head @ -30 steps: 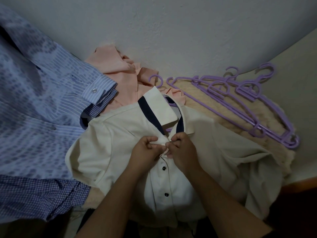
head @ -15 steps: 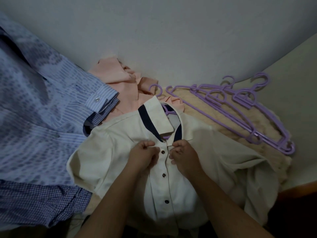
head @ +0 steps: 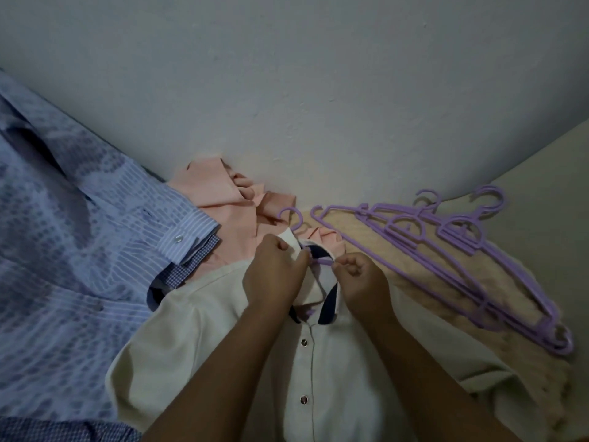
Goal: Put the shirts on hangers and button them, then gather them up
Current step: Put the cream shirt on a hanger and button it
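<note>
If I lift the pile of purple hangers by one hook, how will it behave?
The hangers look like thin plastic, so probably light and stiff. They lie loosely overlapped, so lifting one hook would likely leave some behind or let them slide apart and tangle.

Cream shirt (head: 197,342) on a purple hanger (head: 291,218), with further shirts and spare hangers (head: 446,250) alongside.

The cream shirt lies front-up, its placket closed with dark buttons (head: 304,342) and its navy-lined collar (head: 328,304) standing open; the hanger's hook projects beyond the collar toward the wall. A crumpled peach shirt (head: 213,189) lies just behind it, against the wall. A blue striped shirt (head: 70,237) with a white-buttoned cuff spreads to the left, overlapping a blue checked shirt (head: 185,269). To the right, the spare purple hangers lie stacked flat, hooks pointing toward the wall.
</note>
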Demonstrator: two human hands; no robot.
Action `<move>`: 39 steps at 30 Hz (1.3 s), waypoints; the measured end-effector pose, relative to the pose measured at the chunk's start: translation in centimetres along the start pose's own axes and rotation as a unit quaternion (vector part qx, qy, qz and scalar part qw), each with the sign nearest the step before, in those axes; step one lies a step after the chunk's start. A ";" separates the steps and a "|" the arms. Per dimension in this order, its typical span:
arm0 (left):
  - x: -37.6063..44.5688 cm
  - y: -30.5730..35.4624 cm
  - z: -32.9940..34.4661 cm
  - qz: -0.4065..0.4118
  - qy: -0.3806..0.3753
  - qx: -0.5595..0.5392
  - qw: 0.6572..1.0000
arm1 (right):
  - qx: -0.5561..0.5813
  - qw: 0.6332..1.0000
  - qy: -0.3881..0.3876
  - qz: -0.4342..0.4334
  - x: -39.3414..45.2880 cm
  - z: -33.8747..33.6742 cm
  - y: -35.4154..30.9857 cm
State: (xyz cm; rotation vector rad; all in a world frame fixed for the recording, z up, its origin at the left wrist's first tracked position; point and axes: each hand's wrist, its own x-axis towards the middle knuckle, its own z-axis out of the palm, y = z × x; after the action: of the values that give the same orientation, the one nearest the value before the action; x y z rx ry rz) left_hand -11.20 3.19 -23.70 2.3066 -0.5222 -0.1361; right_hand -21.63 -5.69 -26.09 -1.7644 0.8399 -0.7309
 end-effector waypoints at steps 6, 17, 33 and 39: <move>1.9 1.7 1.4 0.066 0.012 0.112 0.991 | -0.016 1.000 0.001 0.002 2.1 1.2 1.4; 1.8 -0.8 -1.6 0.098 -0.135 0.123 0.978 | -0.093 0.993 -0.065 0.015 1.4 1.3 1.9; -2.0 -0.9 -8.4 0.019 -0.219 -0.053 0.974 | -0.024 0.981 -0.169 0.089 -1.6 -2.9 -2.7; -3.2 -2.9 -9.5 -0.043 -0.249 -0.183 0.950 | 0.082 0.953 -0.244 0.159 -2.2 -4.6 -3.4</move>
State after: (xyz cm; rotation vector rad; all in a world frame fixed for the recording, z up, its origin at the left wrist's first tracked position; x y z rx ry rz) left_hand -10.80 12.58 -19.21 1.9196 -0.5858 -0.8050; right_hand -25.87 -5.44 -21.69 -1.5165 0.6754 -0.1313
